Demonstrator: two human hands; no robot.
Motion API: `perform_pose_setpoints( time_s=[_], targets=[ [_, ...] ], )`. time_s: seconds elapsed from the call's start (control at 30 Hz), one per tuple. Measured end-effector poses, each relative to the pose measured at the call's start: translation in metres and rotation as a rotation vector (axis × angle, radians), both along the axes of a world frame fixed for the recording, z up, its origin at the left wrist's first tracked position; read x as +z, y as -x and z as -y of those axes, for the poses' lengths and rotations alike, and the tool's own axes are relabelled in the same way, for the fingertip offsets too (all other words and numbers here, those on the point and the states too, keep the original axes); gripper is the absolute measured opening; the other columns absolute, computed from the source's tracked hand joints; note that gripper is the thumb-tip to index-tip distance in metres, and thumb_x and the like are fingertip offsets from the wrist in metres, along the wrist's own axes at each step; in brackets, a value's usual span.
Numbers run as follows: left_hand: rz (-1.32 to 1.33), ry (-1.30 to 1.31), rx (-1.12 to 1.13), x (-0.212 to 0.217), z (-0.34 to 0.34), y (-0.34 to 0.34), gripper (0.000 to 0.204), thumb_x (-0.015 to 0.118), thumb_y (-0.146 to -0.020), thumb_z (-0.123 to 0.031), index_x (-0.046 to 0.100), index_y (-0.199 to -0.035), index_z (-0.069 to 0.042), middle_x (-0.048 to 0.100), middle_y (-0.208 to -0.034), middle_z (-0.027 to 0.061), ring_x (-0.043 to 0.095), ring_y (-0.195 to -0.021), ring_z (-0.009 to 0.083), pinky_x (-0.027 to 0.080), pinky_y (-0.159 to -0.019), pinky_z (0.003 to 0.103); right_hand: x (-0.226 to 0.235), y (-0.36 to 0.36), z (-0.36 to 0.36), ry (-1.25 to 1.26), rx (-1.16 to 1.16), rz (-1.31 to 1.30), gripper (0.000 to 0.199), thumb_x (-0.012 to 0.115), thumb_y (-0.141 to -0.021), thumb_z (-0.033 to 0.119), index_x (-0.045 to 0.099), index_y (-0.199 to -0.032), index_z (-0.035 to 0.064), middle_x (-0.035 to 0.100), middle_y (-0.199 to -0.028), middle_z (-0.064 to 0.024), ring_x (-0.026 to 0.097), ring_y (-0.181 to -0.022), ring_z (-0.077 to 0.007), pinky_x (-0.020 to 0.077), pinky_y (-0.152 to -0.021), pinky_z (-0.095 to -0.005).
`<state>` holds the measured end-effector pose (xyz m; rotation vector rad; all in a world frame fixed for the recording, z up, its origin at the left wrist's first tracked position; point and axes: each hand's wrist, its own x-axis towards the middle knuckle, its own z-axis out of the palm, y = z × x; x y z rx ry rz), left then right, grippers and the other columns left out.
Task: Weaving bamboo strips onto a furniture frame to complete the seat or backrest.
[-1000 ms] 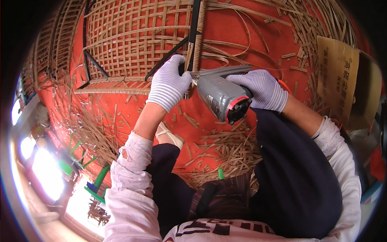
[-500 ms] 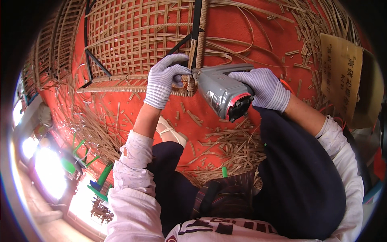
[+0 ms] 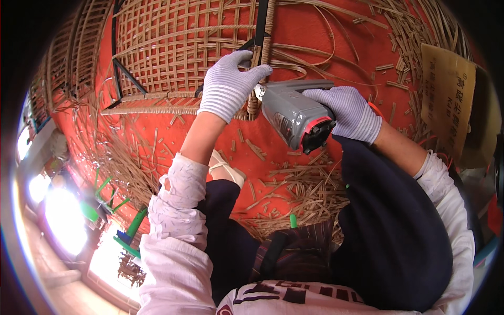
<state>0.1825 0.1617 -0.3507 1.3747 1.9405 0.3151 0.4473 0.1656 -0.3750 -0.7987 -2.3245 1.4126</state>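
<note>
A woven rattan-like panel [image 3: 184,55] on a black metal frame [image 3: 261,31] lies in front of me, its near corner post bound with brown strip [image 3: 253,107]. My left hand [image 3: 229,86], in a striped knit glove, curls at this post, thumb laid across it; its lower fingers are hidden. In my right hand [image 3: 346,113], also gloved, is a grey air stapler [image 3: 296,115] with a red and black end cap. The tool's silver nose [image 3: 259,92] points at the post, close beside my left thumb.
Cut strip pieces [image 3: 310,194] litter the red floor covering [image 3: 210,136]. Long strips [image 3: 126,168] are heaped at left. An open cardboard box [image 3: 446,100] stands at right, near more loose strips. A dark woven piece [image 3: 79,58] stands at far left.
My left hand has moved up and right along the post, its thumb swinging from a pinch to lie across it. The stapler stays close to the corner, shifted slightly.
</note>
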Motion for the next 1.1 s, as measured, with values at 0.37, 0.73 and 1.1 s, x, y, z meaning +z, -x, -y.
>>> perform_pose_setpoints(
  time_s=[0.37, 0.73, 1.1],
  targets=[
    [0.187, 0.019, 0.137, 0.004, 0.023, 0.01, 0.028, 0.071, -0.087, -0.025, 0.073, -0.105, -0.004, 0.072, -0.094, 0.0116, 0.068, -0.082, 0.0179, 0.054, -0.08, 0.03, 0.004, -0.001, 0.0, -0.009, 0.004, 0.012, 0.045, 0.077, -0.075, 0.023, 0.06, -0.116, 0.0125, 0.07, -0.096, -0.0159, 0.068, -0.089, -0.0349, 0.0564, -0.077, -0.0424],
    [0.214, -0.047, 0.15, -0.003, 0.03, 0.01, 0.027, 0.066, -0.082, -0.015, 0.071, -0.107, -0.005, 0.07, -0.102, 0.0136, 0.069, -0.09, 0.0251, 0.053, -0.085, 0.033, 0.007, 0.0, 0.006, 0.021, -0.011, 0.093, 0.047, 0.077, -0.076, 0.022, 0.059, -0.119, 0.0136, 0.07, -0.1, -0.0146, 0.068, -0.092, -0.0333, 0.0557, -0.08, -0.0426],
    [-0.238, -0.412, 0.183, -0.001, 0.084, -0.042, 0.042, 0.077, -0.074, -0.005, 0.057, -0.111, -0.005, 0.056, -0.113, 0.0146, 0.058, -0.105, 0.0325, 0.05, -0.088, 0.04, 0.017, 0.0, 0.002, 0.29, -0.051, 0.138, 0.044, 0.074, -0.082, 0.022, 0.058, -0.122, 0.0111, 0.069, -0.097, -0.0187, 0.068, -0.092, -0.037, 0.0559, -0.079, -0.0408]
  ],
)
